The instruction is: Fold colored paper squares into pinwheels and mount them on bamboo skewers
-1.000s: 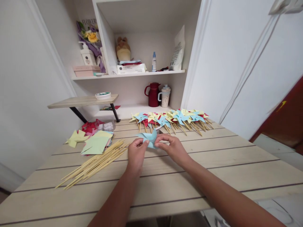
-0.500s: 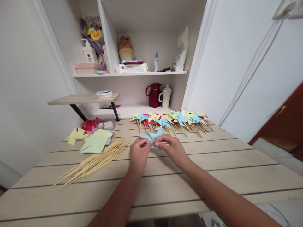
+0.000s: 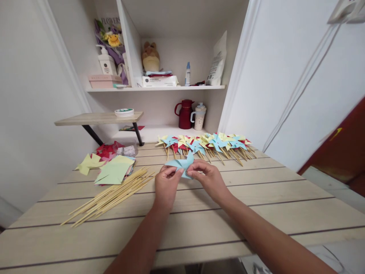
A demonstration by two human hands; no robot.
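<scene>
Both hands, left (image 3: 166, 185) and right (image 3: 209, 179), each held a pinching grip on one blue paper pinwheel (image 3: 180, 164) above the worktop (image 3: 256, 198).

Blue paper pinwheel (image 3: 180, 164) — between both hands (image 3: 188, 182)

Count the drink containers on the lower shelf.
2: a red jug and, touching its right side, a speckled cup. Nothing seems hidden behind them.

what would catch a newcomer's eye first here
Both hands, left hand and right hand, pinch a folded blue paper pinwheel at mid-table. Behind it, a bright row of finished pinwheels lines the table's far edge. To the left lie a fan of bamboo skewers and loose coloured paper squares.
</scene>
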